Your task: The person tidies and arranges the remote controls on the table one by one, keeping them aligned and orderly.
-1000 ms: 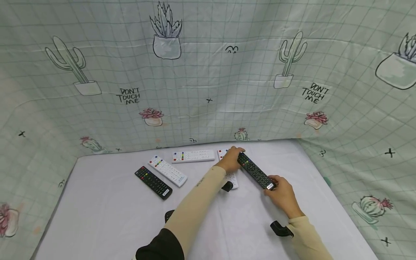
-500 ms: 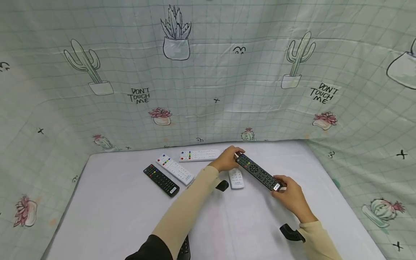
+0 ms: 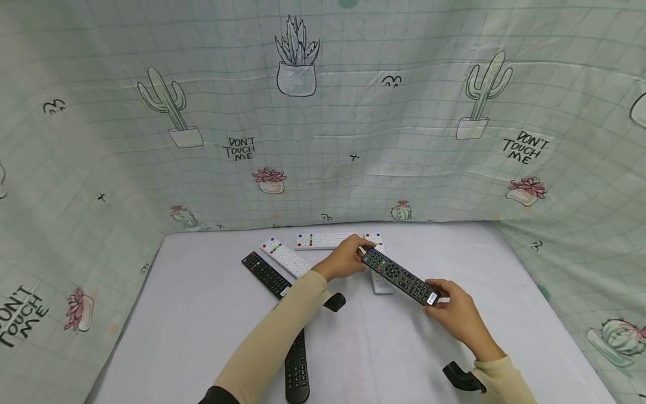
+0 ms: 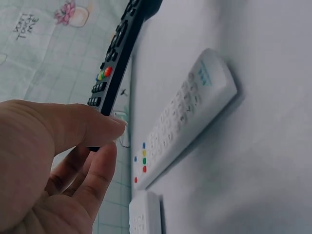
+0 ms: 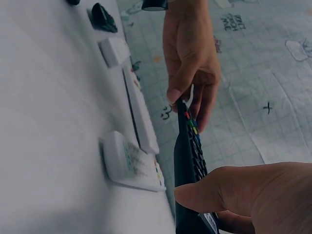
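Observation:
A black remote control with several rows of buttons is held between both hands, tilted slantwise above the white table. My left hand pinches its far end, the one near the coloured buttons; in the left wrist view the thumb lies over that end. At the near end, beside a small white label, the right hand grips it between thumb and fingers. Below the held remote lies a white remote, partly covered by it in the head view.
Left of the hands, a white remote lies along the back edge, with another white remote slanted beside a black remote. A further black remote shows partly under the left sleeve. Patterned cloth hangs behind.
The head view has turned left, so the scene sits further right. Against the table, both hands have carried the black remote leftward over the white one. The front black remote shows more past the sleeve.

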`<state>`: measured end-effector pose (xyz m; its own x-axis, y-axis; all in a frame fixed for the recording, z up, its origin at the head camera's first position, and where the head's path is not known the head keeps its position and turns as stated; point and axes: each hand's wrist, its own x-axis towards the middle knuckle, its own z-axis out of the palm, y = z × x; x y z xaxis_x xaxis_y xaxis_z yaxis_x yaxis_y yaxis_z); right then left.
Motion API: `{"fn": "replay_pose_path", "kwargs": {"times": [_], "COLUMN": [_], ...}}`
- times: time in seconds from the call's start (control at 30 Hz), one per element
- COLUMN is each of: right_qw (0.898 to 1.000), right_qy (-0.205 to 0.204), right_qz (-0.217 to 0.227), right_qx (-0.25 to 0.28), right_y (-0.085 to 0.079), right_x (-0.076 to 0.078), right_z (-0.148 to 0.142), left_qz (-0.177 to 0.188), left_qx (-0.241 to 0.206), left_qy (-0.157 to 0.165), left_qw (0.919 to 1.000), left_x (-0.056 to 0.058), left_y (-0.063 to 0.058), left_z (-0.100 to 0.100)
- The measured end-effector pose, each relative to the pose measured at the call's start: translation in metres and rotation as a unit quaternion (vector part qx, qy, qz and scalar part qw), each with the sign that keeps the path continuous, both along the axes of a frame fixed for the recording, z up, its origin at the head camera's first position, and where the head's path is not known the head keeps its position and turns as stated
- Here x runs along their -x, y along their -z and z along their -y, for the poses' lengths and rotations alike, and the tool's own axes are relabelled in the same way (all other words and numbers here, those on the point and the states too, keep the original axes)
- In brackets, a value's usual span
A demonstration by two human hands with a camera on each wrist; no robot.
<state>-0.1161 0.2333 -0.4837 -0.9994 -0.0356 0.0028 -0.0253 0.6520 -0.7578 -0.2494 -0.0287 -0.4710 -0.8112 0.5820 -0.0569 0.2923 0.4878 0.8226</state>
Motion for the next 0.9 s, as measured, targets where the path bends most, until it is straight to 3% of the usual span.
{"fn": "replay_pose_path", "kwargs": {"times": [0.6, 0.9], "right_qw": [0.998, 0.997], "right_qy": [-0.037, -0.049], "right_qz": [0.025, 0.019], "right_qx": [0.039, 0.060], "right_y": [0.002, 0.004], "right_x": [-0.026, -0.036], "right_z": [0.042, 0.062], "left_qz": [-0.006, -0.014], "left_qx": [-0.020, -0.033], "left_qy": [-0.044, -0.059], "left_qw": [0.9988, 0.9976], "left_x": [-0.058, -0.076], "left_y": [0.003, 0.009], "left_z": [0.061, 0.088]}}
